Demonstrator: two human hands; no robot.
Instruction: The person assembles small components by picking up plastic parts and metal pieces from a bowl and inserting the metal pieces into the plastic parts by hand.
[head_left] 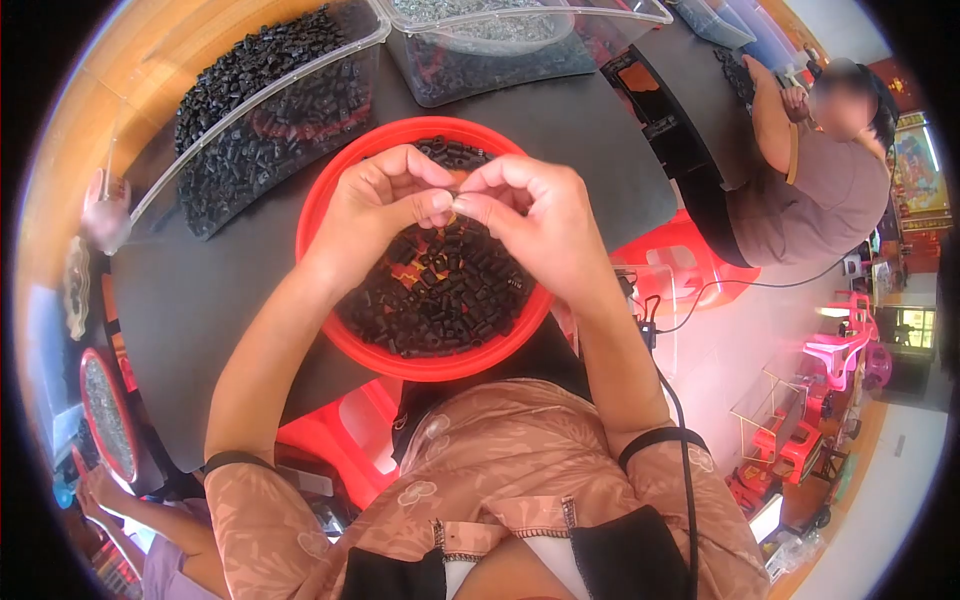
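Above a red basin [311, 240] of small black cylindrical plastic parts [450, 300], my two hands meet, fingertips nearly touching. Thumb and forefinger of my left hand [385, 195] are pinched together. Facing it, my right hand [535, 210] pinches in the same way. Something tiny and pale seems to sit between the fingertips, too small to name. Through gaps among the black parts, the basin's red and yellow patterned bottom shows.
A clear bin [270, 110] of black parts stands at the back left, beside another clear bin [490, 70] with transparent pieces. A co-worker [810, 190] sits at the right. Another person's arms [150, 515] reach toward a round tray [108, 415]. A black cable [680, 420] runs past my right arm.
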